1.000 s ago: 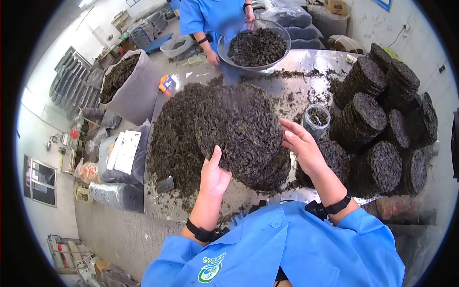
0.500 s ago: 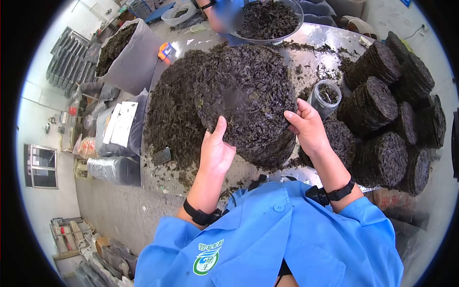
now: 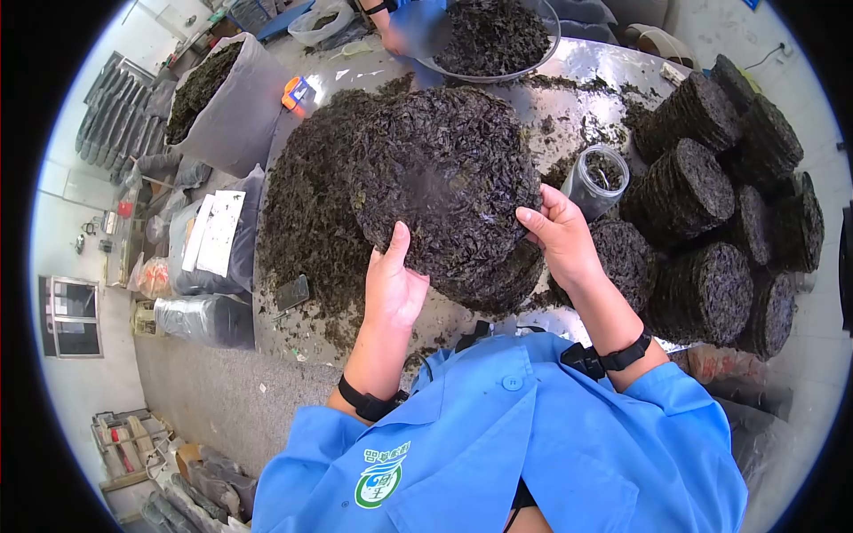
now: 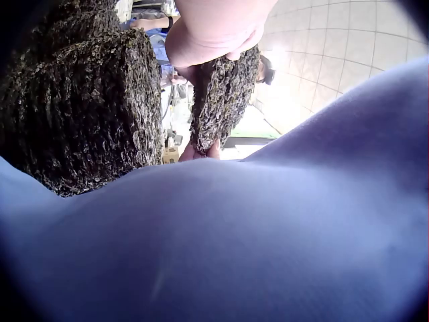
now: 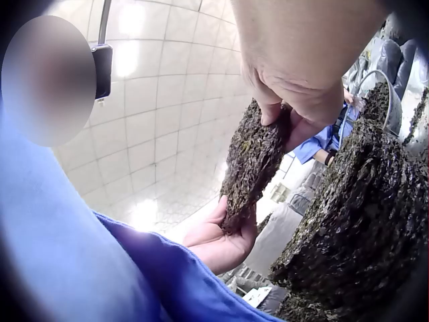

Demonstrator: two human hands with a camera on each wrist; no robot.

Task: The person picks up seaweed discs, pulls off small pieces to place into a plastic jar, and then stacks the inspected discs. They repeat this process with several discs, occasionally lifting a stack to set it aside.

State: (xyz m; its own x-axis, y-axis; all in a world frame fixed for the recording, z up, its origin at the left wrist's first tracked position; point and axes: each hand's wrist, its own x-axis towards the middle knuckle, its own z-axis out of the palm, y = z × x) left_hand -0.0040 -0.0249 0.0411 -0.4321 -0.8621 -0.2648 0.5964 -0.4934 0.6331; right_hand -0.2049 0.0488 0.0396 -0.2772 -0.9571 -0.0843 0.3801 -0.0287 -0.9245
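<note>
Just beside the clear jar (image 3: 580, 197), a dark leafy disc (image 3: 471, 173) is held up: the right hand (image 3: 566, 238) pinches the edge nearest the jar between thumb and fingers, the left hand (image 3: 395, 286) pinches the edge farther from it.

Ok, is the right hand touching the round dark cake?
Touching. The right wrist view shows it: the right hand pinches the round cake at its edge.

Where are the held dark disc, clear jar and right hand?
Held dark disc (image 3: 455, 169): head view, middle of its broad face.
Clear jar (image 3: 587, 194): head view, side wall below rim.
Right hand (image 3: 569, 240): head view, middle of the hand.
</note>
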